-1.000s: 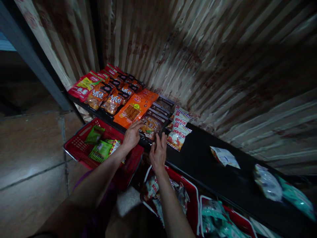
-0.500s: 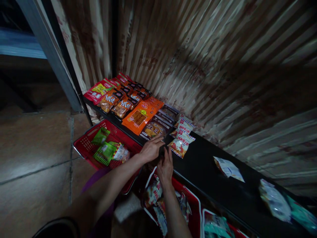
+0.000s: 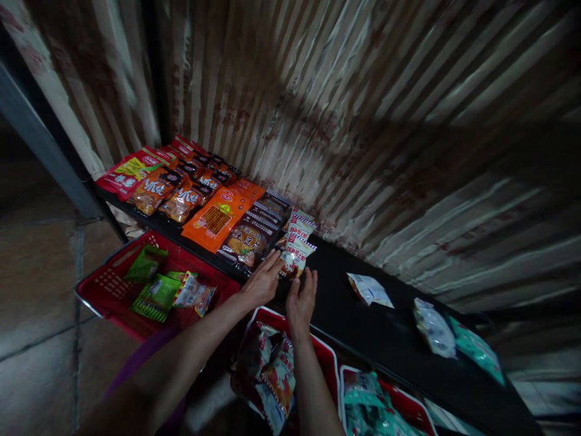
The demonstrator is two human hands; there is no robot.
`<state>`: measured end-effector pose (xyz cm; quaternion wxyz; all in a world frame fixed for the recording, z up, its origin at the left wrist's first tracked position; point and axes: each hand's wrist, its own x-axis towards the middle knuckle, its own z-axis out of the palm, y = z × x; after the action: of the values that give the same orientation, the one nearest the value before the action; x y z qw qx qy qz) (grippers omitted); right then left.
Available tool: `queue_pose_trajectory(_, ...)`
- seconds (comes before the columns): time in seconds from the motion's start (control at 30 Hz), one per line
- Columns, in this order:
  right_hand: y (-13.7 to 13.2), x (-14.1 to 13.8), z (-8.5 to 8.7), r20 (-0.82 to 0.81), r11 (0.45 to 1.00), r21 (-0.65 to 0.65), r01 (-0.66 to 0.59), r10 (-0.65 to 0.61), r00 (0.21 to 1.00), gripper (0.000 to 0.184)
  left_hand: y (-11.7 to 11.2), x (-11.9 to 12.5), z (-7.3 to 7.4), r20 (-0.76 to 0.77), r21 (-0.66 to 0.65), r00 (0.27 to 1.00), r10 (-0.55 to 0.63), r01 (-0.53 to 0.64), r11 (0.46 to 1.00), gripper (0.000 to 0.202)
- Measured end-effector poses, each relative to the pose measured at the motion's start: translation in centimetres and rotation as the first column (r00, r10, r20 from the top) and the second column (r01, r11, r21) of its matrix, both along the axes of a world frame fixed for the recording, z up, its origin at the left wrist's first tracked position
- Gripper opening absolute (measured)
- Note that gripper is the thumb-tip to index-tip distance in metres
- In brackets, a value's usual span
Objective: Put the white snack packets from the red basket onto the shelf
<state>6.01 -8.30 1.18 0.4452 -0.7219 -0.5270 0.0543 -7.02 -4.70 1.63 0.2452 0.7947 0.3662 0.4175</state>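
Both hands are at the shelf's front edge, around the nearest white-and-red snack bag (image 3: 294, 261), which lies at the front of a short row of like bags. My left hand (image 3: 263, 281), fingers stretched out, is at the bag's left side and seems to touch it. On the near right side, my right hand (image 3: 301, 301) stands with its palm turned inward and fingers apart. Neither hand grips anything. Left of the row are dark brown potato-snack packs (image 3: 247, 243) and an orange packet of sticks (image 3: 218, 219).
A black shelf (image 3: 336, 303) runs along a pleated curtain. Orange-black bags (image 3: 185, 201) and red packets (image 3: 131, 172) fill its left end; a white packet (image 3: 370, 289) and teal bag (image 3: 476, 348) lie right. Below stand red baskets (image 3: 102, 278) holding snacks.
The view has shifted right, so the shelf appears further left. My hands have moved from the gap beside the brown packs to either side of the front white-and-red bag.
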Motion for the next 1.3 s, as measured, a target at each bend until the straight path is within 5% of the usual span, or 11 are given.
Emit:
queue_pose_trajectory(0.2,3.0,2.9,0.6,-0.165,0.992,-0.122,-0.002,-0.018,0.986,0.075,0.2,2.0,-1.7,-0.049,-0.076,0.999,0.01,-0.014,0.997,0.051)
queue_pose_trajectory(0.37,3.6,2.4,0.7,-0.234,0.986,-0.155,-0.064,0.027,0.972,0.072,0.4,3.0,-2.8,-0.05,-0.105,0.999,0.011,-0.016,0.994,0.053)
queue_pose_trajectory(0.63,3.6,1.0,-0.1,-0.184,0.995,0.032,-0.099,0.103,0.978,0.062,0.2,2.4,-2.3,-0.02,-0.077,0.999,0.037,-0.038,0.996,0.054)
queue_pose_trajectory(0.97,4.6,1.5,-1.2,-0.093,0.995,0.003,-0.097,0.097,0.991,0.061,0.7,2.0,-2.3,-0.03,-0.064,0.999,0.035,-0.037,0.997,0.052)
queue_pose_trajectory(1.3,3.2,0.6,-0.4,-0.118,0.999,-0.016,-0.045,0.043,0.992,0.062,0.7,1.9,-2.7,-0.045,-0.041,0.998,0.051,-0.052,0.998,0.051)
